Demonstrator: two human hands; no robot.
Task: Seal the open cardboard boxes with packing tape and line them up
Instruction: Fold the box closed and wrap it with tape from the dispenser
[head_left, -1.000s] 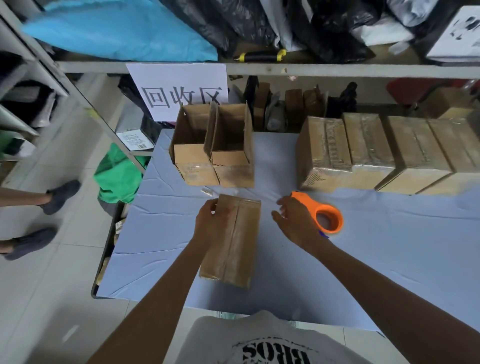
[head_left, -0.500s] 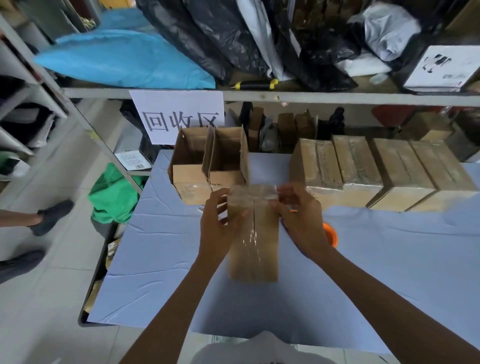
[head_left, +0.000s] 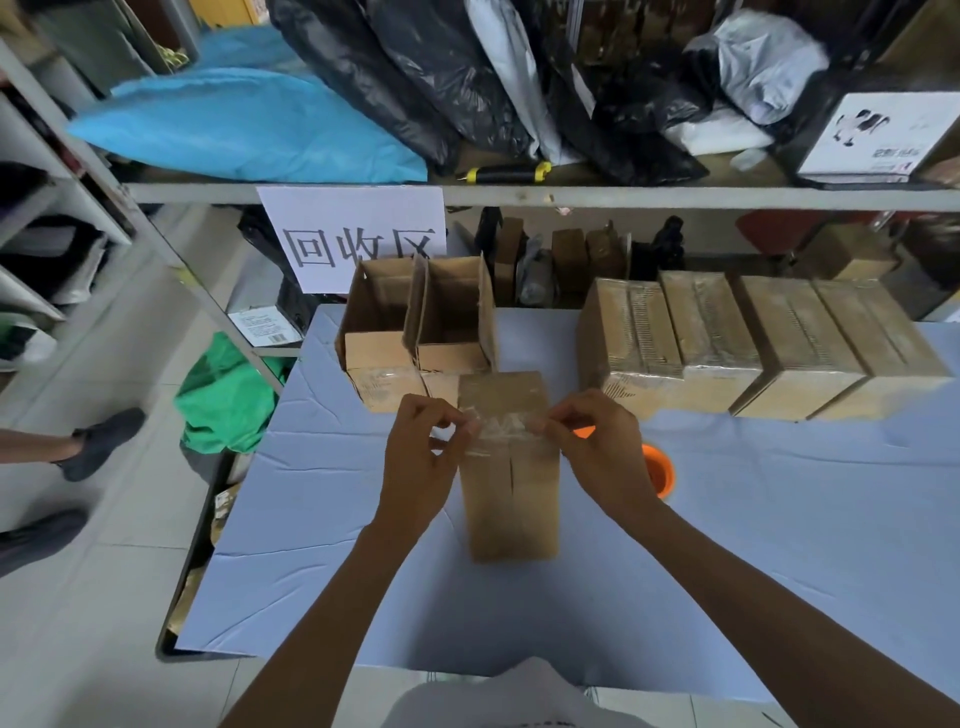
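The cardboard box I am sealing lies near the middle of the table, its long side running away from me and its two top flaps meeting in a seam that is not yet covered along the near part. I hold a strip of clear packing tape stretched across it toward its far end: my left hand pinches one end between thumb and fingertips, and my right hand pinches the other end the same way. The strip looks crinkled in the middle, so I judge the main risk is that it folds onto itself or lands wrinkled and crooked, leaving the seam open; letting one end slacken before the other touches down would cause that. It also lies across the seam, not along it, so it may hold the flaps only at one spot. The orange tape dispenser rests on the table just behind my right wrist, partly hidden. Toward the far edge, left of centre, two open boxes stand side by side with flaps up; I cannot see anything inside them. Along the far edge to the right, four taped boxes sit in a row, touching one another. A white paper sign hangs from the shelf above the open ones.
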